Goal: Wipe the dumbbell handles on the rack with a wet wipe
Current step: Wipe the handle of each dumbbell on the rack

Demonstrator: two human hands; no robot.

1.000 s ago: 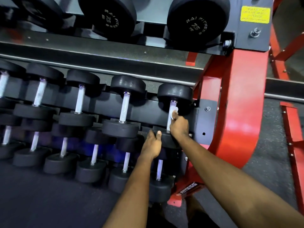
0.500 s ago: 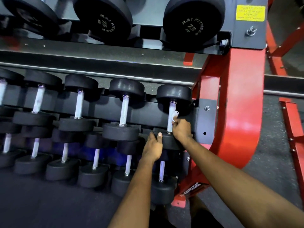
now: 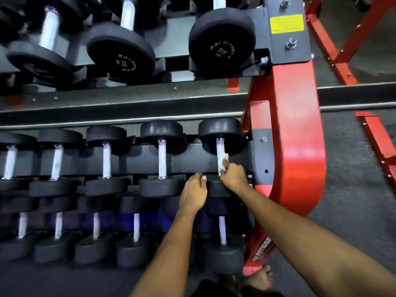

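I'm working the handle (image 3: 219,147) of the rightmost dumbbell (image 3: 219,129) on the middle row, just beside the rack's red upright (image 3: 295,146). My right hand (image 3: 233,175) is pinching the wet wipe (image 3: 224,161), fingers curled round it. It's pressing the wipe against the right side of the handle, on the near half, so the wipe is touching metal. My left hand (image 3: 192,192) is curling over the left edge of this dumbbell's near head (image 3: 217,186) with the thumb on top, bracing it.

Step, as I'm judging it: mid-wipe on this one handle. The far stretch up to the far head isn't under the wipe right now.

Next I'm thinking of sliding the wipe far along the bar and round its left side. That needs a firm pinch so the wipe isn't bunching or slipping off. Then both hands would be shifting left to the neighbouring handle (image 3: 162,159). Plenty of handles on the top and bottom rows are looking undone.
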